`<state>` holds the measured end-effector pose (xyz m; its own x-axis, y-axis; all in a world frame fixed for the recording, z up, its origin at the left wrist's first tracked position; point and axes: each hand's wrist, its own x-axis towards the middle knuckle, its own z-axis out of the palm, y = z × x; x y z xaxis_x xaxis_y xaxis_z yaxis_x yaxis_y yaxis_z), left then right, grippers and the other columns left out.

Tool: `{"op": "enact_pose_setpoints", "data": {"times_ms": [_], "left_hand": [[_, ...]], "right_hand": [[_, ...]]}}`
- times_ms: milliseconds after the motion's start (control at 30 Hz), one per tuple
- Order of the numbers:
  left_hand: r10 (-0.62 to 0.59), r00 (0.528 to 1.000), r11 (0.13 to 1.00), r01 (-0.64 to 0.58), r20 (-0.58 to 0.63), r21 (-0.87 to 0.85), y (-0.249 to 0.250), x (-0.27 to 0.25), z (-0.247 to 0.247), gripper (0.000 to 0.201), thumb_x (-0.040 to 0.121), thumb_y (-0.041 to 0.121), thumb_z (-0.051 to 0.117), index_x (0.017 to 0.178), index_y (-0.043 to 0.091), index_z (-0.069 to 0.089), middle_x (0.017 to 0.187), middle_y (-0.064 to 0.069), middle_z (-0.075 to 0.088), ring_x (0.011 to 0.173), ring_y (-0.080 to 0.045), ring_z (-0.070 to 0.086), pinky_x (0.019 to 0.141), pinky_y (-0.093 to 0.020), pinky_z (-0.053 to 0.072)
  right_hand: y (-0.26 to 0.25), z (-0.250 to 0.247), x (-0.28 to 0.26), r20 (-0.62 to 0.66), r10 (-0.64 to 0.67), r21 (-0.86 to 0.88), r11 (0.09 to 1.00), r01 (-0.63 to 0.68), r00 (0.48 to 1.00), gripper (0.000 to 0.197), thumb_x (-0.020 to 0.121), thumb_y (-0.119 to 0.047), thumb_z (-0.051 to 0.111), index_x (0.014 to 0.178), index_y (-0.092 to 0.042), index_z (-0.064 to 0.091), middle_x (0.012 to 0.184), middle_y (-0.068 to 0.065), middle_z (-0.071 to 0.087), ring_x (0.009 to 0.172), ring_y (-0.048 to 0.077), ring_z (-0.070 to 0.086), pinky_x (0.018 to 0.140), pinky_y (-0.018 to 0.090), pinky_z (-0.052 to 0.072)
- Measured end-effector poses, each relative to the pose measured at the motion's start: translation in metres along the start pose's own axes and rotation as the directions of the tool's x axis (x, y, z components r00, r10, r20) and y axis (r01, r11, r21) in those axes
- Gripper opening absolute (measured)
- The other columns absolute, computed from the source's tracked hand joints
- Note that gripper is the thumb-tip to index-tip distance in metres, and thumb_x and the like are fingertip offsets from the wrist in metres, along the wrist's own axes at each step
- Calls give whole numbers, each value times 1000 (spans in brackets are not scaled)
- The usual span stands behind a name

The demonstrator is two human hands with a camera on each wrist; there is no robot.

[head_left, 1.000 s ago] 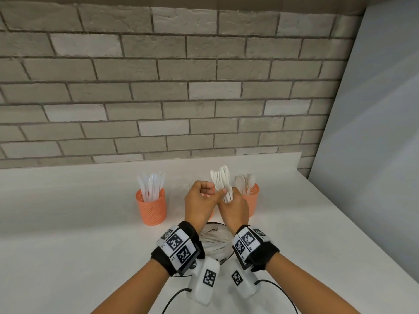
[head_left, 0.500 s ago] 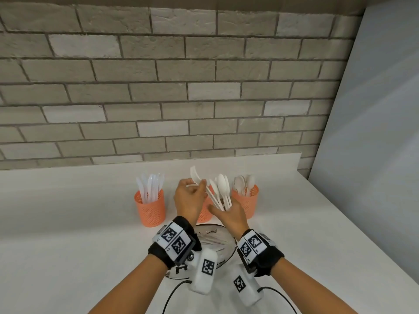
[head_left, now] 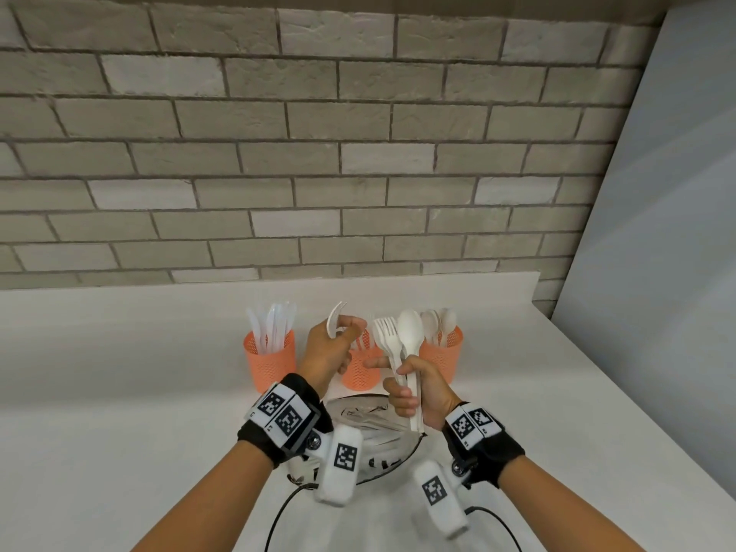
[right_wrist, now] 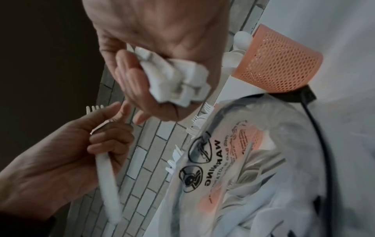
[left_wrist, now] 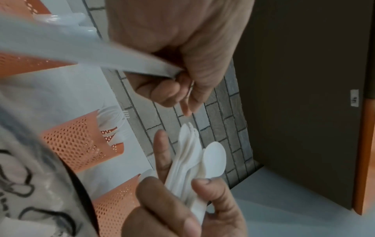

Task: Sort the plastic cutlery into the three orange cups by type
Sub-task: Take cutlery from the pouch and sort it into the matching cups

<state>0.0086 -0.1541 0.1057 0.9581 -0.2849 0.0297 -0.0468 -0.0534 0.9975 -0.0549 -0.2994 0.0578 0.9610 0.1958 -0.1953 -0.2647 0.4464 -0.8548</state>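
Blocking the middle cup: left hand.

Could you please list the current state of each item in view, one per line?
Left hand: pinching one fork.
Right hand: gripping a bundle of forks and spoon.
Left cup: upright, holding knives.
Middle cup: upright, holding forks.
Right cup: upright, holding spoons.

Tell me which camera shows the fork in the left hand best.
The right wrist view: the fork shows tines and handle, pinched by the left hand. The head view shows only its curved top; the left wrist view shows a blurred handle.
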Motion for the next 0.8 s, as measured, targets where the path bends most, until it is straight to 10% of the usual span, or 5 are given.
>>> {"op": "enact_pose_setpoints", "data": {"times_ms": [467, 800], "left_hand": [[10, 1000, 999, -11, -21, -47, -5, -13, 28, 14, 80, 9, 71, 83, 1, 60, 66, -5, 61, 39, 1, 59, 37, -6, 35], [-74, 997, 996, 72, -27, -52, -16, -7, 33, 15, 96, 16, 47, 90, 8, 58, 68, -5, 57, 55, -11, 50, 42, -12, 37]], "right_hand": [[1, 4, 0, -80, -36, -151, 988, 23, 996, 26, 60, -27, 47, 79, -10, 48, 39, -5, 36, 28, 5, 26, 32, 14, 25], [2, 4, -1, -171, -106, -161, 984, 78, 980, 26, 96, -24, 31, 103, -11, 52, 51, 0, 53, 32, 8, 38, 33, 16, 31]]}}
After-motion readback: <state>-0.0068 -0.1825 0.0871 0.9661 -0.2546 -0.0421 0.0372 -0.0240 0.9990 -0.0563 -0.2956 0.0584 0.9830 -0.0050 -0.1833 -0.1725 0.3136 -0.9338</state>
